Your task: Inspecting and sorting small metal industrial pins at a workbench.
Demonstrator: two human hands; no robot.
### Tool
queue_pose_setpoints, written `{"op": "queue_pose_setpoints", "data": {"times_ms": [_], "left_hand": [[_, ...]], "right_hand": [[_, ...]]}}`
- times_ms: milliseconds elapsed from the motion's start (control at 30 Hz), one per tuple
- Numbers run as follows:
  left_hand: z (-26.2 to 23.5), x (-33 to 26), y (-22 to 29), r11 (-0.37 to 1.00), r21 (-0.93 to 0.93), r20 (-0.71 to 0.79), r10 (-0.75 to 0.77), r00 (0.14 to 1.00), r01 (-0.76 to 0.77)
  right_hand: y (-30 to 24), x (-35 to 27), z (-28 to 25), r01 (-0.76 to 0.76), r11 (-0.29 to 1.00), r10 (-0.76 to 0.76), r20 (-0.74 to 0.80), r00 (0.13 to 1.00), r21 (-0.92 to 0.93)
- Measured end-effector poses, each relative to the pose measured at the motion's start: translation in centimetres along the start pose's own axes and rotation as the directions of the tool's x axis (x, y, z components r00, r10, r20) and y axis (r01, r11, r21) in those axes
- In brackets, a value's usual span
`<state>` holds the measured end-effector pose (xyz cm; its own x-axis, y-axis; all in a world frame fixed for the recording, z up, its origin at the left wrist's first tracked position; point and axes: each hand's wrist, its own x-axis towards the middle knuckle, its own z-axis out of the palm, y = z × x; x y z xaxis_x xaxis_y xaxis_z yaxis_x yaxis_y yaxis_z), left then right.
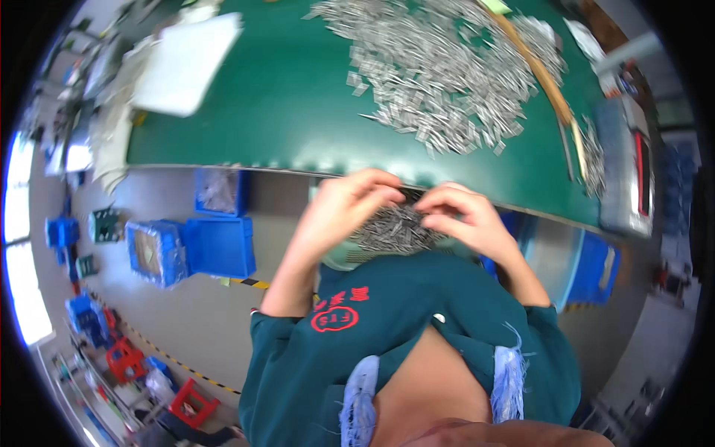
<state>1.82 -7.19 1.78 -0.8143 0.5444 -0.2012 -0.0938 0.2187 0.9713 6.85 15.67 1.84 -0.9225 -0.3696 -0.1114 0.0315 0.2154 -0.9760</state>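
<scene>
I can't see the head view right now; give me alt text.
The person's left hand and right hand are over small grey pieces in a pale green container at a green table's near edge. A wide pile of silvery pieces lies on the table; blue bins stand to the left.

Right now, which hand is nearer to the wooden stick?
Right. The right hand is below and left of the wooden stick in the picture; the left hand is farther left.
</scene>
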Motion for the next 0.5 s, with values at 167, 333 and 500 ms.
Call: {"op": "queue_pose_setpoints", "data": {"times_ms": [167, 333, 500], "left_hand": [[0.9, 0.1, -0.8, 0.995, -0.094, 0.049, 0.032, 0.998, -0.027], [0.6, -0.5, -1.5, 0.995, -0.097, -0.005, 0.037, 0.999, -0.037], [-0.3, -2.1, -5.2, 0.996, 0.064, -0.433, 0.077, 0.898, -0.054]], "right_hand": [[1.3, 0.2, -2.1, 0.053, 0.975, -0.118, -0.302, 0.946, -0.216], [3.7, 0.4, -2.5, 0.054, 0.990, -0.106, -0.447, 0.888, -0.128], [3.1, 0.7, -2.0, 0.137, 0.928, -0.279, -0.404, 0.871, -0.347]]}}
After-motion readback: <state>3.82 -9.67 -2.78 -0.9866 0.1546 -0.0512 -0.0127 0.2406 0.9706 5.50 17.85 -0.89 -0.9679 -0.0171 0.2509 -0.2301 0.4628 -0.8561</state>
